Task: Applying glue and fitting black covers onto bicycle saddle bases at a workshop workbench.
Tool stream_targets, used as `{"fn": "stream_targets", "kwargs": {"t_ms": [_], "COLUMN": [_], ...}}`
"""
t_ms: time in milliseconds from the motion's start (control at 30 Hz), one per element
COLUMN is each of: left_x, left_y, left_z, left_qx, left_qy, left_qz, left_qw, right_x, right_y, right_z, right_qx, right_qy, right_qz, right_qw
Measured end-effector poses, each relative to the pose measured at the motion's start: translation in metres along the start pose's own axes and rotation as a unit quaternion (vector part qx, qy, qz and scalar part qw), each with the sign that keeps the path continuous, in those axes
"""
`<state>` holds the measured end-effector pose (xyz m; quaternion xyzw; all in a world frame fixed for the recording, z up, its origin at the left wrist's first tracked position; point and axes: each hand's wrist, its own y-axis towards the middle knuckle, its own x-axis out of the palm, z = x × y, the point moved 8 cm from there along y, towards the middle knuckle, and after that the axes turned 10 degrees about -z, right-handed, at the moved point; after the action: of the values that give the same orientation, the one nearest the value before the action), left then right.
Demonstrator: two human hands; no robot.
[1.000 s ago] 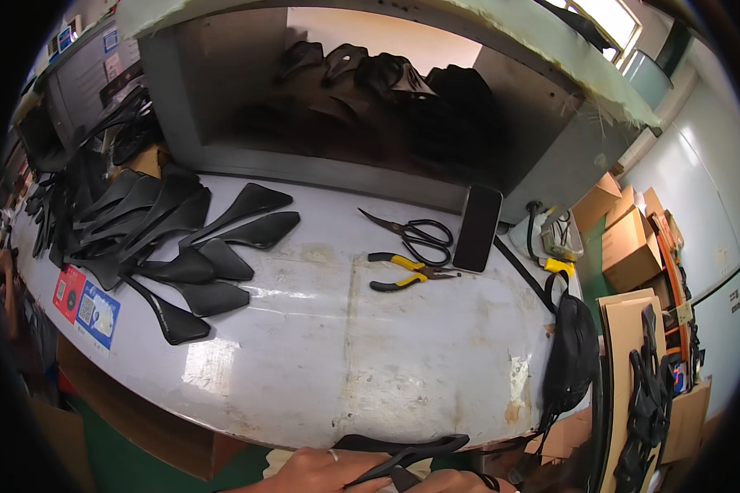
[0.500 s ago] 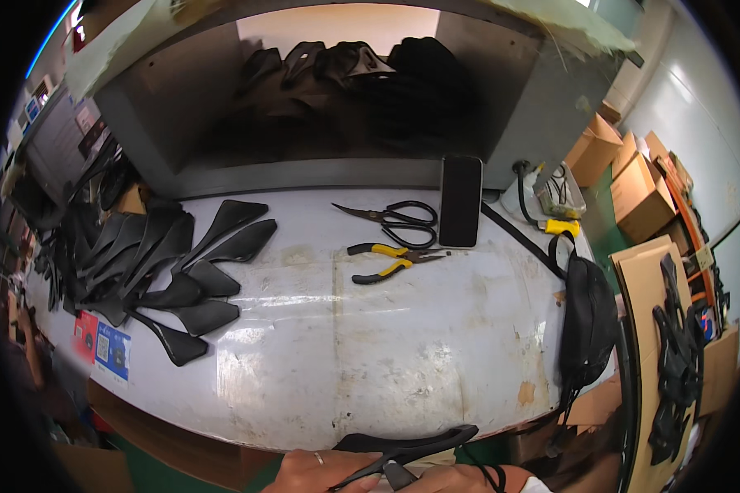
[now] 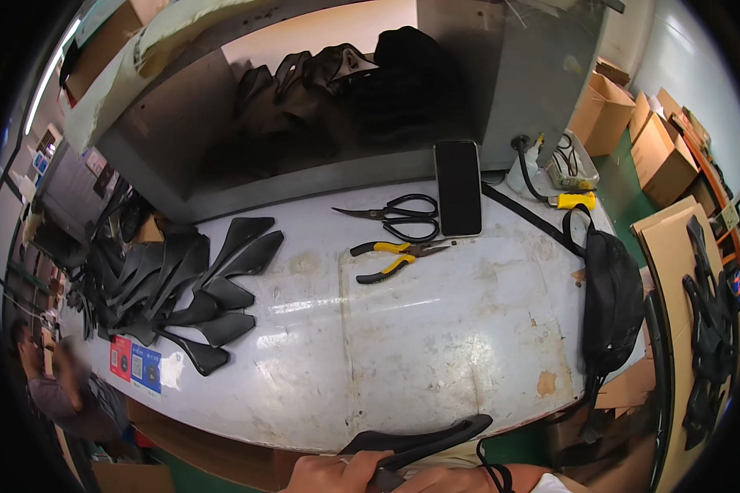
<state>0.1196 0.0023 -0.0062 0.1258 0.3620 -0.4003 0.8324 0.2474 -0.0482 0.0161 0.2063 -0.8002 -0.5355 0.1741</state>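
Observation:
At the near table edge I hold a long black molded piece [image 3: 460, 428], with a smooth, curved and forked shape. My left hand [image 3: 334, 473] is closed round its lower left part, fingers bent over it. Close beside it, my right hand [image 3: 440, 478] grips the near end, with its fingers partly cut off by the lower edge. A heap of similar black flared pieces [image 3: 166, 267] lies on the left of the table. Beyond my hands lie pliers [image 3: 401, 259] with yellow and black handles, black-handled scissors [image 3: 399, 217] and a dark-screened phone [image 3: 458, 187].
A grey metal box [image 3: 304, 182] with black pieces inside spans the table's far side. A black pouch [image 3: 612, 304] lies at the right edge near a yellow-handled tool [image 3: 575, 200]. Cardboard boxes [image 3: 662, 156] stand right. Another person [image 3: 70, 394] is at far left.
The view has tilted, so the table and the things on it appear rotated. Both hands still hold the black piece; my left fingers now lie further over it.

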Motion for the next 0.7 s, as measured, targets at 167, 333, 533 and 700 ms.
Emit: {"fn": "stream_targets", "kwargs": {"t_ms": [167, 333, 533, 700], "left_x": [-0.022, -0.019, -0.016, -0.013], "left_y": [-0.02, -0.02, -0.014, -0.02], "left_z": [-0.004, -0.019, -0.032, -0.035], "left_qx": [-0.027, -0.105, -0.114, -0.12], "left_qy": [0.073, 0.093, -0.161, -0.14], "left_qz": [0.07, 0.069, -0.045, -0.043], "left_qw": [0.995, 0.988, 0.979, 0.982], "right_x": [-0.005, -0.001, 0.012, 0.021], "right_y": [-0.003, -0.014, -0.014, -0.012], "right_z": [-0.007, 0.007, 0.015, 0.025], "right_qx": [0.017, 0.027, 0.009, 0.003], "right_qy": [0.042, 0.016, -0.019, 0.006], "right_qz": [0.009, 0.05, 0.015, -0.009], "right_qw": [0.999, 0.998, 1.0, 1.0]}}
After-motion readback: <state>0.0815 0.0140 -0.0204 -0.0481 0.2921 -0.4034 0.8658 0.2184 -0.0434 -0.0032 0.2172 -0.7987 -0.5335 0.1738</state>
